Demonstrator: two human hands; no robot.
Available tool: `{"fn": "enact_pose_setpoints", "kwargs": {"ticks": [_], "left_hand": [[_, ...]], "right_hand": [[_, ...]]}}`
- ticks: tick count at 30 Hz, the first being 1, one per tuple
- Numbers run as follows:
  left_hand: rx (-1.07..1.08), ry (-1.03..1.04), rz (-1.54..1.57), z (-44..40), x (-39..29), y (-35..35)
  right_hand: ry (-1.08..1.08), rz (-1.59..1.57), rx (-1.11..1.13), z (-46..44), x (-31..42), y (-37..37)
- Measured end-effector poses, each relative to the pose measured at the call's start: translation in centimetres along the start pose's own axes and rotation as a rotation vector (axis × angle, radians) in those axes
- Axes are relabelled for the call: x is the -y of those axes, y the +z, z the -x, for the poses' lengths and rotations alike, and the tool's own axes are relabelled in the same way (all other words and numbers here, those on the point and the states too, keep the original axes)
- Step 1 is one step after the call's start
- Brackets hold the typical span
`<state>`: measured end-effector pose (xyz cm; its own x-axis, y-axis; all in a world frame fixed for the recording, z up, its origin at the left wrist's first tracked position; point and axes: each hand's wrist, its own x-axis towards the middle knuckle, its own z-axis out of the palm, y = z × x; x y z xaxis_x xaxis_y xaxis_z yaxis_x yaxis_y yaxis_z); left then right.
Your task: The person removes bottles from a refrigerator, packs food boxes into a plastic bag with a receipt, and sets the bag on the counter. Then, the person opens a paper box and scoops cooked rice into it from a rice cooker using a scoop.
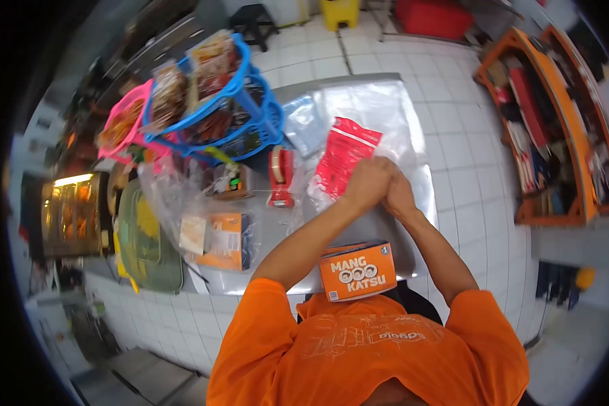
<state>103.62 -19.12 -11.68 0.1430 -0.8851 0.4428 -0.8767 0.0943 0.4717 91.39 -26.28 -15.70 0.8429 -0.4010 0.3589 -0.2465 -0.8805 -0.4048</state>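
My left hand (pixel 373 178) lies over the right edge of a red plastic packet (pixel 342 159) with a white band near its top. Its fingers are curled and closed. Against it, my right hand (pixel 399 195) is closed too, with its fingertips turned in towards the left hand. What the fingers hold is hidden between the two hands. Under them a stack of clear plastic bags (pixel 365 98) covers the tabletop. Close to my body stands an orange box (pixel 358 272) printed "MANG KATSU".
A red tape dispenser (pixel 281 177) stands left of the packet. Behind it are a blue basket (pixel 206 111) filled with bagged food and a pink basket (pixel 125 108). Another orange box (pixel 224 241), partly under clear plastic, lies left. An orange shelf (pixel 545 128) stands at right.
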Motion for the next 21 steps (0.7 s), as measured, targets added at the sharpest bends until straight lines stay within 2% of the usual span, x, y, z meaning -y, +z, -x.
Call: {"fn": "enact_pose_setpoints", "kwargs": {"ticks": [1, 3, 4, 5, 6, 8, 9, 10, 11, 17, 20, 21], "left_hand": [[-0.043, 0.080, -0.051, 0.5, 0.0, 0.2], [0.022, 0.097, -0.005, 0.3, -0.5, 0.2], [-0.032, 0.062, -0.060, 0.7, 0.9, 3.5], [0.065, -0.010, -0.201, 0.2, 0.2, 2.9], [-0.059, -0.053, -0.186, 0.0, -0.2, 2.3], [-0.098, -0.051, -0.402, -0.5, 0.5, 3.2], [-0.135, -0.310, -0.506, -1.2, -0.5, 4.8], [-0.241, -0.484, -0.621, -1.9, 0.1, 8.4], [-0.170, -0.233, -0.522, -1.2, -1.3, 2.7], [-0.091, -0.234, -0.424, -1.8, 0.5, 2.5], [-0.106, -0.239, -0.416, -1.8, 0.8, 3.0], [-0.104, -0.254, -0.406, -1.9, 0.9, 3.1]], "right_hand": [[-0.013, 0.006, 0.033, -1.0, -0.4, 0.6], [-0.003, -0.008, 0.068, -2.9, -1.7, 2.5], [-0.003, -0.018, 0.075, -3.4, -2.2, 3.3], [-0.006, -0.037, 0.078, -3.4, -2.5, 4.1], [-0.018, -0.063, 0.082, -3.3, -2.7, 5.0], [-0.039, -0.123, 0.069, -3.2, -2.6, 6.3], [-0.038, -0.160, 0.063, -3.1, -2.5, 6.8], [-0.033, -0.196, 0.056, -2.7, -2.3, 7.1], [-0.022, -0.216, 0.053, -2.2, -2.7, 7.0], [-0.033, -0.146, 0.165, -1.9, -3.2, 5.5], [0.048, 0.045, 0.375, -2.9, -3.9, 4.6], [-0.093, 0.037, 0.315, -2.9, -2.9, 3.2]]}}
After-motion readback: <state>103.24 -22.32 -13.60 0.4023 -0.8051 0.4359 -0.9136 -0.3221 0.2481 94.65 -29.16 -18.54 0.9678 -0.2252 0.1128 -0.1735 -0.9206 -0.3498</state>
